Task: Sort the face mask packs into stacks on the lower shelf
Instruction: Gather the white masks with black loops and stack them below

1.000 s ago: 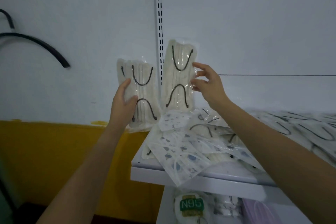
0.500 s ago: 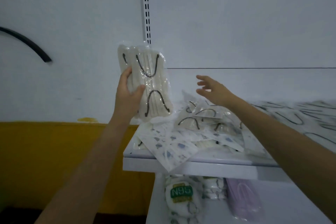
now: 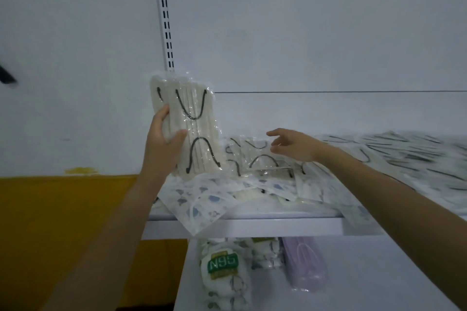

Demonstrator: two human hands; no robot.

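My left hand (image 3: 163,144) grips two overlapping packs of cream masks with black ear loops (image 3: 194,129), held upright above the left end of the upper shelf (image 3: 252,227). My right hand (image 3: 294,145) hovers open, fingers spread, just above another cream pack with black loops (image 3: 260,156) lying in the pile. Several loose packs cover the upper shelf, among them white ones with blue prints (image 3: 199,204). On the lower shelf (image 3: 353,285) lie an N95 pack (image 3: 223,265), a printed white pack (image 3: 265,252) and a lilac pack (image 3: 304,265).
A slotted white upright (image 3: 165,15) runs up the wall behind the shelves. More packs with black loops (image 3: 409,156) spread along the upper shelf to the right. A yellow wall band (image 3: 63,209) lies at the left, beyond the shelf's end.
The pack my right hand held a second ago now sits with the other in my left hand. My right hand let go and dropped toward the pile on the upper shelf.
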